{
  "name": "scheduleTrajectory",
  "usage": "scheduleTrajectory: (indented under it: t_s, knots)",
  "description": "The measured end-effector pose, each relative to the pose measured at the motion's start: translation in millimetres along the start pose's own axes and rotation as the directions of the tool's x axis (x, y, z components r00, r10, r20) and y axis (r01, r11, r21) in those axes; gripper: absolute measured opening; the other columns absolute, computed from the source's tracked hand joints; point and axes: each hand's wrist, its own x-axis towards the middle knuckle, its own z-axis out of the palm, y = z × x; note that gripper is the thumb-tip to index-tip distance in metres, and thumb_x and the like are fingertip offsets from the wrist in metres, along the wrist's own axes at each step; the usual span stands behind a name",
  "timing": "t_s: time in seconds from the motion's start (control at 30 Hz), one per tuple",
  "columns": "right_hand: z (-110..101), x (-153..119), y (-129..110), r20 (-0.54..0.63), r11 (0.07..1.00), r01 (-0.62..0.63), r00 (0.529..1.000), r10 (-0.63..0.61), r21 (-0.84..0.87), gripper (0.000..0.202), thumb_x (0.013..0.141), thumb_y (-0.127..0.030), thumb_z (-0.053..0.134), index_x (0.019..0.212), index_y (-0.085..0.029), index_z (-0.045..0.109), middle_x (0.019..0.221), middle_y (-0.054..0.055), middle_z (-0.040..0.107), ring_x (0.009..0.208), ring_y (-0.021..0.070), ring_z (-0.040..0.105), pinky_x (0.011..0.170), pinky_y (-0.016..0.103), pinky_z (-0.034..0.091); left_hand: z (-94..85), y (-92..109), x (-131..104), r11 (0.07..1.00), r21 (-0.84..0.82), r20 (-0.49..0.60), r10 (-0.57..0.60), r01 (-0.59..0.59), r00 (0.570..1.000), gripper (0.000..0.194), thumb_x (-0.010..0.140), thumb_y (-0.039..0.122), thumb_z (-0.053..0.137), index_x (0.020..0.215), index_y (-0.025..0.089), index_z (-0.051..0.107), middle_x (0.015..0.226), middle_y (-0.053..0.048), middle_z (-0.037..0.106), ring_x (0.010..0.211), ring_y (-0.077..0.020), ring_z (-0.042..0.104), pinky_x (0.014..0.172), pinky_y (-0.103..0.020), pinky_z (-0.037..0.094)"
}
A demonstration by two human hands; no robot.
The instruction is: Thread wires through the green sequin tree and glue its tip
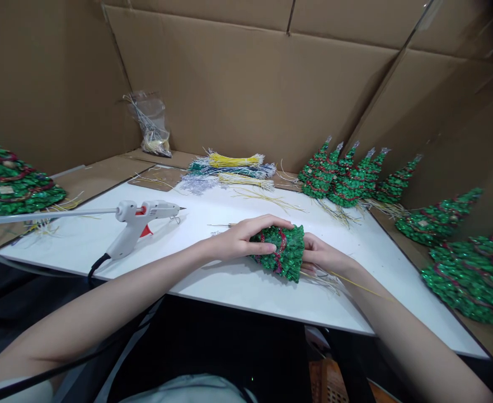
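A small green Christmas tree ornament (286,252) with red garland lies on its side over the white board, its wide base toward the right. My left hand (250,238) is closed around its body, thumb in front and fingers over the top. At the base, my right hand (319,254) reaches in with bent fingers; the fingertips are partly hidden by the ornament. Yellow and white wires (325,280) stick out by the right hand and lie across the wrist. A thin metal-tipped tool (223,225) rests just behind the left hand.
A white glue gun (132,226) with a long glue stick stands at left. Wire bundles (233,165) and a plastic bag (154,126) are at the back. Several finished trees (347,176) line the right side; a larger tree (9,179) stands far left. Cardboard walls (229,78) enclose the board.
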Motion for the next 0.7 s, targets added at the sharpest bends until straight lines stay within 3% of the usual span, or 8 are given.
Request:
scheduleTrajectory:
  t_s: [0.23, 0.4, 0.53, 0.7]
  knots:
    - [-2.4, -1.9, 1.7, 0.009, 0.991, 0.0, 1.0, -0.001, 0.13, 0.027, 0.08, -0.031, 0.066, 0.063, -0.016, 0.051, 0.042, -0.007, 0.042, 0.037, 0.0061, 0.036, 0.038, 0.02, 0.03, -0.1, 1.0, 0.0, 1.0, -0.008, -0.007, 0.002, -0.002, 1.0, 0.046, 0.091, 0.034, 0.058, 0.135, 0.021, 0.051, 0.137, -0.012, 0.055, 0.127, -0.0287, 0.05, 0.108, -0.042, 0.038]
    - [-4.0, -3.9, 1.0, 0.049, 0.962, 0.053, 0.996, -0.068, 0.268, 0.029, 0.072, -0.041, 0.067, 0.07, -0.015, 0.054, 0.043, -0.006, 0.044, 0.037, 0.0086, 0.039, 0.04, 0.022, 0.034, 0.0, 0.7, 0.0, 1.0, -0.001, -0.008, 0.009, -0.009, 1.0, 0.045, 0.091, 0.033, 0.058, 0.134, 0.022, 0.052, 0.137, -0.012, 0.055, 0.128, -0.0289, 0.049, 0.108, -0.042, 0.038]
    - [-3.1, -4.1, 1.1, 0.01, 0.987, 0.081, 0.997, -0.083, 0.138, 0.043, 0.074, -0.055, 0.069, 0.071, -0.015, 0.056, 0.045, -0.006, 0.042, 0.039, 0.0075, 0.037, 0.04, 0.022, 0.032, 0.3, 0.3, -0.7, 1.0, 0.011, -0.013, 0.019, -0.019, 1.0, 0.044, 0.091, 0.03, 0.058, 0.134, 0.022, 0.051, 0.137, -0.011, 0.054, 0.128, -0.0277, 0.049, 0.108, -0.04, 0.038]
    - [-6.2, -4.7, 5.5, -0.019, 0.998, 0.065, 0.998, -0.065, 0.001, 0.046, 0.081, -0.057, 0.065, 0.071, -0.014, 0.055, 0.05, -0.005, 0.046, 0.041, 0.0064, 0.039, 0.04, 0.02, 0.03, 1.1, -0.2, -0.9, 1.0, 0.027, -0.018, 0.012, -0.011, 1.0, 0.044, 0.091, 0.027, 0.058, 0.133, 0.02, 0.051, 0.135, -0.012, 0.054, 0.127, -0.0255, 0.049, 0.108, -0.037, 0.038]
